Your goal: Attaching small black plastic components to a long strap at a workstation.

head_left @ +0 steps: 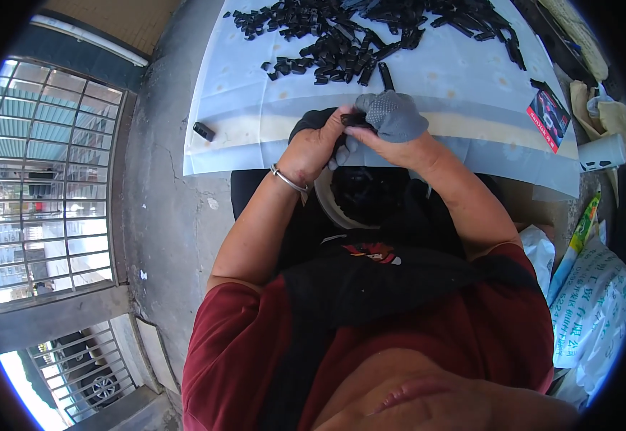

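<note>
1. Nearest the camera sat the person's red shirt (241, 337), with a dark apron strap (370, 280) running across the chest and both bare forearms reaching up and away from it.
2. Just beyond, in the lap, a dark round container with a pale rim (325, 205) sat under the wrists; what was in it could not be made out.
3. The left hand (313, 147), a silver bangle (288, 179) on its wrist, was curled tight, thumb and fingers pinching one end of a small black plastic part (355, 118).
4. The right hand (393, 118), in a grey knit glove, closed over the other end of that same part, so both hands met on it, right at the near edge of the table.
5. The table wore a pale blue cloth (457, 86), with a cream band along its near edge.
6. One lone black piece (204, 131) lay off to the left on the cloth, well apart from the hands.
7. A red and black card (549, 118) lay at the right edge of the cloth.
8. Farthest out, a big heap of black plastic parts (356, 36) was spread across the far half of the cloth.
9. Left of it all, a barred window grille (47, 179); right, white printed sacks (593, 302) on the floor.
</note>
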A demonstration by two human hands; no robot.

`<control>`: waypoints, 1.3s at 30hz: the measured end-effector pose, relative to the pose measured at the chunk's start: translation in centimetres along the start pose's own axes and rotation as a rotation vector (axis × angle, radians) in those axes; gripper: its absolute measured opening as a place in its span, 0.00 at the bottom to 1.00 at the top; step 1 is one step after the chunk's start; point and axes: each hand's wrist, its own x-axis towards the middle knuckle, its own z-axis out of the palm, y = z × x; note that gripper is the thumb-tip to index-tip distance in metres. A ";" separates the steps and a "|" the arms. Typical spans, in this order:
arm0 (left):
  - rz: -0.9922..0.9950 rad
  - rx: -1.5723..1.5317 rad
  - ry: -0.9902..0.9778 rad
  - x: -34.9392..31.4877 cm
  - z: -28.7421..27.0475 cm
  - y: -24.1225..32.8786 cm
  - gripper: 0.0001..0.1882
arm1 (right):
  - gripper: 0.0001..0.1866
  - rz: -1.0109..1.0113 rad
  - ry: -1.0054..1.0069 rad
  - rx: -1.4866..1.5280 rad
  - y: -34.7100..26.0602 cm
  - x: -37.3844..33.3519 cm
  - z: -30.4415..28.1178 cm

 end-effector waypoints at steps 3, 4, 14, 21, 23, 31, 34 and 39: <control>0.124 -0.032 -0.023 0.2 0.0 -0.9 0.19 | 0.16 -0.062 -0.016 0.037 -0.1 0.3 -0.5; 0.067 0.005 -0.012 0.1 -0.4 -0.6 0.19 | 0.16 -0.060 -0.018 0.042 -0.2 0.1 -0.8; 0.107 0.159 -0.050 0.2 -1.1 0.5 0.20 | 0.12 0.042 -0.122 -0.177 -0.5 -0.8 -2.2; 0.474 0.653 0.103 0.1 0.5 0.2 0.16 | 0.09 -0.124 -0.018 -0.239 -0.5 -1.7 0.9; 0.405 0.665 0.084 -0.2 -0.1 0.3 0.18 | 0.11 -0.059 -0.118 -0.191 -1.3 -1.2 0.5; 0.509 1.164 0.314 4.8 -4.3 -0.3 0.17 | 0.20 0.373 -0.193 -0.498 2.0 2.0 -3.4; 0.440 1.243 0.329 7.3 -3.5 -0.3 0.13 | 0.18 0.328 -0.273 -0.609 2.7 2.3 -2.1; 0.596 1.312 0.381 8.1 -2.7 -2.2 0.11 | 0.14 0.310 -0.190 -0.560 4.6 1.0 -2.8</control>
